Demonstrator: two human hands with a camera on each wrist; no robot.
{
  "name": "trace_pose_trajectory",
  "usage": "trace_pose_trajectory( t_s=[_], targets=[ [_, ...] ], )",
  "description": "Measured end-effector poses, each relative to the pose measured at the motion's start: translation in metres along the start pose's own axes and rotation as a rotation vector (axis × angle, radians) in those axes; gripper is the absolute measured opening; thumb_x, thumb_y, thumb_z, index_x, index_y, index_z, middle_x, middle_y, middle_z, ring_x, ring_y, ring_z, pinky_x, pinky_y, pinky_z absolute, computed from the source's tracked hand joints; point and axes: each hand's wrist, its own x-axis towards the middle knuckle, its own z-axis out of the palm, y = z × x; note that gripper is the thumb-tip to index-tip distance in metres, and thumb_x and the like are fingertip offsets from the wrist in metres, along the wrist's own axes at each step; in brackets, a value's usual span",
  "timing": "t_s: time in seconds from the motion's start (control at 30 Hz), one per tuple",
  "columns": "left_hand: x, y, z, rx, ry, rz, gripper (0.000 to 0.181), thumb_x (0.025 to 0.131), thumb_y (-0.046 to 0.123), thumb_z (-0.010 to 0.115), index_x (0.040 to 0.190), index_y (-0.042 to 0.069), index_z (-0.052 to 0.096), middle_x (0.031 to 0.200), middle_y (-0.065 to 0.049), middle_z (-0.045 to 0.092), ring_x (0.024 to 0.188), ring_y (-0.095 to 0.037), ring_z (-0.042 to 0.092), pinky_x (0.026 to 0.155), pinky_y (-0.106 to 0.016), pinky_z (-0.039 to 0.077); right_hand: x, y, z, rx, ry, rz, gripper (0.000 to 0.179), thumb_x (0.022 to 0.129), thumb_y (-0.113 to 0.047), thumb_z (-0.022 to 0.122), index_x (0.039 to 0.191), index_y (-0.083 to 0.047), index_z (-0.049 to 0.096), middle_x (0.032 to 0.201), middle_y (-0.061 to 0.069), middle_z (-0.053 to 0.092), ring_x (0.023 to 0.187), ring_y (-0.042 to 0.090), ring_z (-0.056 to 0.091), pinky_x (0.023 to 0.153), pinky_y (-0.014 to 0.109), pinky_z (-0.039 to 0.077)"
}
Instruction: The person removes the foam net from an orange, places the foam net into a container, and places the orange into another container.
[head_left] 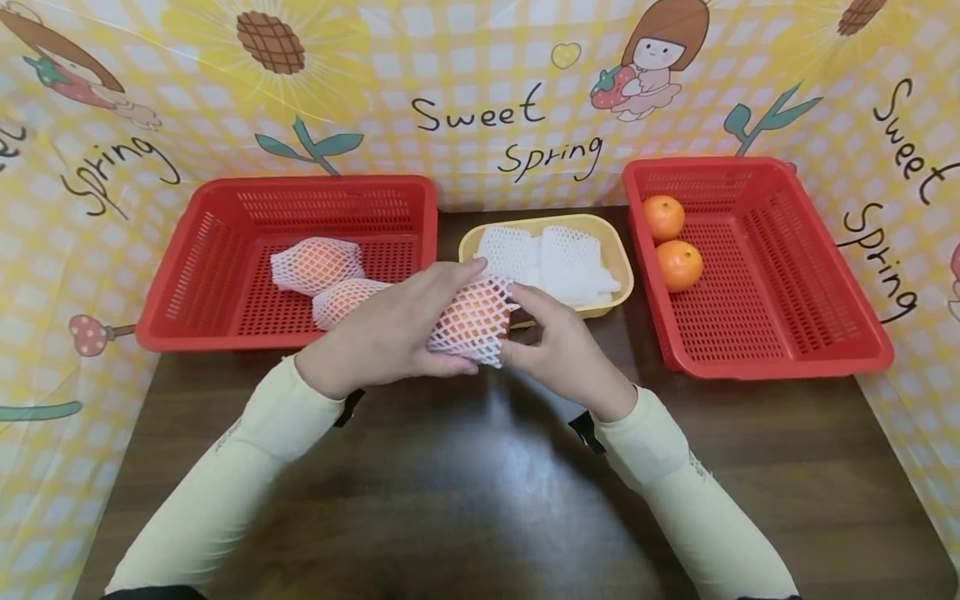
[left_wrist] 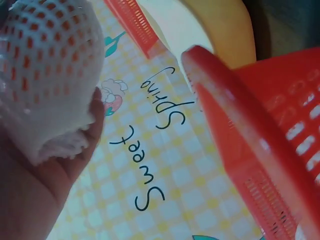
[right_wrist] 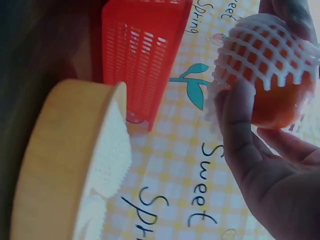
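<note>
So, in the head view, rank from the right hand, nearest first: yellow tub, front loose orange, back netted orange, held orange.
1. Held orange: touching the right hand.
2. Yellow tub: just beyond.
3. Front loose orange: right basket, left side.
4. Back netted orange: left basket.

Our left hand [head_left: 390,329] and right hand [head_left: 566,350] are bare, our pale cream sleeves [head_left: 217,479] carry small lettering [head_left: 228,435] too tiny to read, and black tabs [head_left: 587,432] jut out at both wrists.
</note>
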Motion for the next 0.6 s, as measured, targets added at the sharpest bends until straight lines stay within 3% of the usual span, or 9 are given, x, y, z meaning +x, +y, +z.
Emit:
trace_pose_trajectory(
  t_s=[0.13,0.2,0.4,0.5,0.6],
  targets=[
    [-0.001,0.003,0.002,-0.034,0.041,0.036,0.106,0.077,0.046,0.088,0.155,0.006,0.028,0.144,-0.016,0.044,0.129,-0.025,0.047,0.104,-0.042,0.044,-0.003,0.004,0.000,0.044,-0.042,0.056,0.062,0.084,0.003,0.072,0.140,-0.004,0.048,0.121,0.012,0.060,0.098,0.026,0.063,0.084,0.038,0.055],
    [-0.003,0.003,0.002,-0.050,0.049,0.024,0.109,0.076,0.046,0.088,0.156,0.006,0.027,0.148,-0.016,0.040,0.133,-0.026,0.043,0.105,-0.043,0.043,-0.004,0.005,-0.002,0.065,-0.039,0.075,0.063,0.082,0.004,0.071,0.140,-0.003,0.047,0.121,0.013,0.058,0.095,0.026,0.063,0.081,0.037,0.055],
    [-0.018,-0.002,0.000,-0.107,0.043,-0.137,0.110,0.072,0.042,0.092,0.156,0.011,0.029,0.145,-0.012,0.045,0.130,-0.023,0.046,0.105,-0.045,0.042,-0.008,0.006,-0.008,0.146,-0.021,0.109,0.064,0.081,0.006,0.070,0.140,0.001,0.045,0.126,0.019,0.055,0.096,0.030,0.064,0.084,0.036,0.056],
    [-0.026,-0.002,0.001,-0.147,0.018,-0.225,0.097,0.074,0.040,0.091,0.150,0.012,0.040,0.136,-0.006,0.052,0.119,-0.019,0.051,0.098,-0.044,0.047,-0.010,0.007,-0.010,0.170,-0.029,0.113,0.064,0.081,0.006,0.070,0.139,0.001,0.044,0.125,0.019,0.054,0.096,0.031,0.063,0.085,0.036,0.055],
    [-0.030,0.000,0.006,-0.185,0.013,-0.259,0.080,0.078,0.033,0.090,0.143,0.012,0.049,0.129,-0.002,0.057,0.111,-0.016,0.054,0.092,-0.042,0.050,-0.011,0.007,-0.011,0.177,-0.050,0.105,0.064,0.080,0.005,0.071,0.138,-0.001,0.044,0.124,0.016,0.054,0.096,0.030,0.063,0.084,0.037,0.055]
  ],
)
